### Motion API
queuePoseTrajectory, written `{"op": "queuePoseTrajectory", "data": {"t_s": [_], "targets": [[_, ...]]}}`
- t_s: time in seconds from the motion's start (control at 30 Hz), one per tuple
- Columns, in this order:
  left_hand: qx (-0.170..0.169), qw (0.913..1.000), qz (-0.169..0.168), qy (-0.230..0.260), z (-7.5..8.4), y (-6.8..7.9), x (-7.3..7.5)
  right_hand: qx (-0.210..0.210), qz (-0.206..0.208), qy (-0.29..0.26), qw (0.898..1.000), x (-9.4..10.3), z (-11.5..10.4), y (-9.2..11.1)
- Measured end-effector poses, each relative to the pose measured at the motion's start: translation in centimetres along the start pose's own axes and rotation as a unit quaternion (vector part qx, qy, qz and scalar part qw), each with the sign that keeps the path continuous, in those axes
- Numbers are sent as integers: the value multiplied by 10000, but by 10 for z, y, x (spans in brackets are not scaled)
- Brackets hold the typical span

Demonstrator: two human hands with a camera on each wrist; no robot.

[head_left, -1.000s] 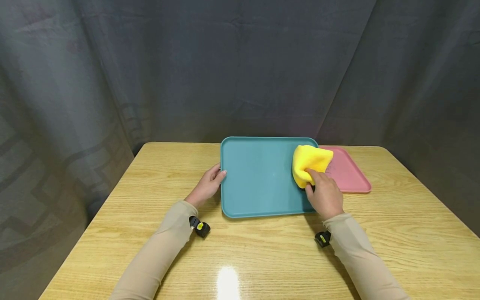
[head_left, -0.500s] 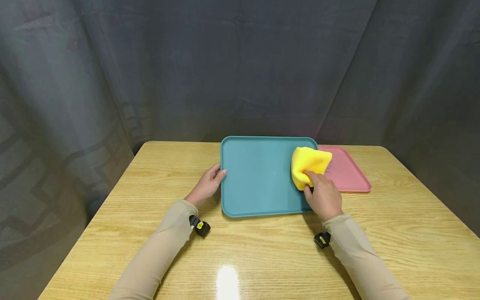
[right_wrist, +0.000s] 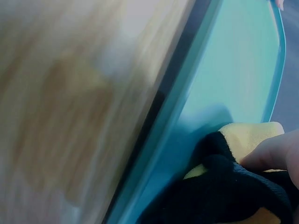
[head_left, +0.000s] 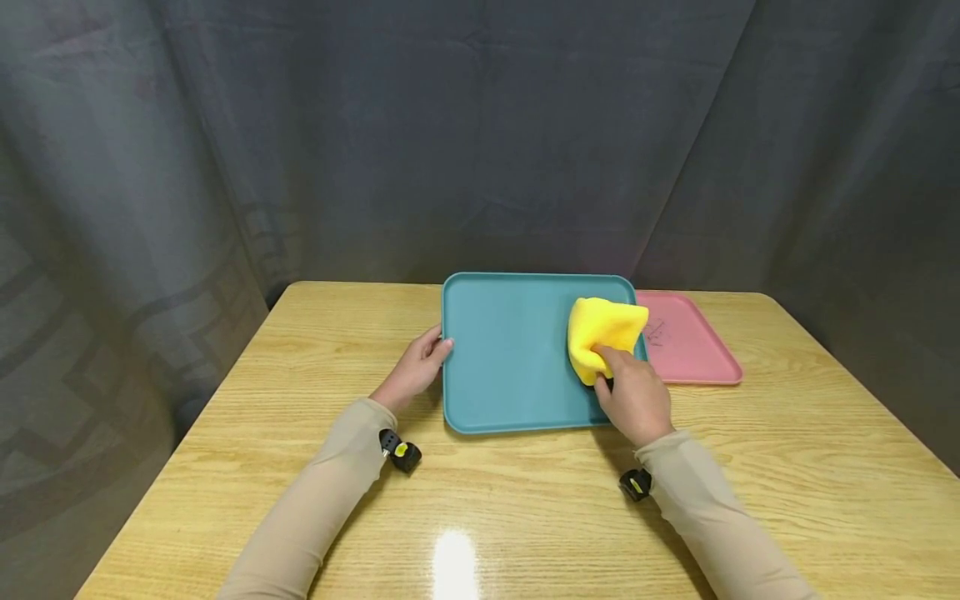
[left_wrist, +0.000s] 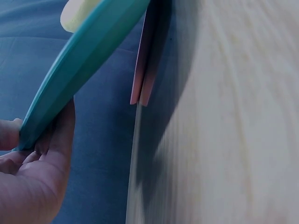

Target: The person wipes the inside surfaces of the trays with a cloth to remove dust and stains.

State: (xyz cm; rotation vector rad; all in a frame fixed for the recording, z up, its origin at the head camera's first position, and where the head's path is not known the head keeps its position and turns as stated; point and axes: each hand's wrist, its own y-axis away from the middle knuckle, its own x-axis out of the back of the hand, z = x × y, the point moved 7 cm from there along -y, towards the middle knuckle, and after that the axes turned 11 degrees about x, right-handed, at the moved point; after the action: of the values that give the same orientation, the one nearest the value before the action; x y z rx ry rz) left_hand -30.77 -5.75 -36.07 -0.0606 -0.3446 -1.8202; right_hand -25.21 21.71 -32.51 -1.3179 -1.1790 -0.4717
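My left hand [head_left: 414, 371] grips the left rim of a teal rectangular tray [head_left: 510, 350], thumb over the edge and fingers beneath. In the left wrist view the tray's gripped side [left_wrist: 70, 70] stands raised off the table. My right hand [head_left: 637, 400] pinches a folded yellow cloth [head_left: 607, 323] over the right part of the tray. Up close in the right wrist view, the cloth shows a black side [right_wrist: 219, 186] as well as yellow, and it lies at the tray's inner surface. The cloth and hand hide part of the tray's right side.
A pink tray [head_left: 693, 346] with dark marks [head_left: 655, 333] lies at the back right of the wooden table [head_left: 525, 517], its left part hidden behind the teal tray. Grey curtains [head_left: 450, 150] hang behind and at both sides. Each wrist bears a small black camera.
My right hand and the yellow cloth have slid left and slightly toward me across the teal tray, uncovering more of the pink tray's dark marks. My left hand has kept its grip in place.
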Motion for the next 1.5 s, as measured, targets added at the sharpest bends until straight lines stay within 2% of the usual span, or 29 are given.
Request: {"op": "queuePoseTrajectory", "data": {"t_s": [0.2, 0.63, 1.5], "targets": [[38, 10000, 44, 28, -2, -1, 0, 169, 31, 21, 9998, -2, -9, -2], [102, 9999, 34, -32, -3, 0, -1, 169, 15, -11, 9999, -5, -18, -2], [3, 10000, -13, 10, 1, 0, -1, 323, -18, -105, 9994, -10, -45, -8]]}}
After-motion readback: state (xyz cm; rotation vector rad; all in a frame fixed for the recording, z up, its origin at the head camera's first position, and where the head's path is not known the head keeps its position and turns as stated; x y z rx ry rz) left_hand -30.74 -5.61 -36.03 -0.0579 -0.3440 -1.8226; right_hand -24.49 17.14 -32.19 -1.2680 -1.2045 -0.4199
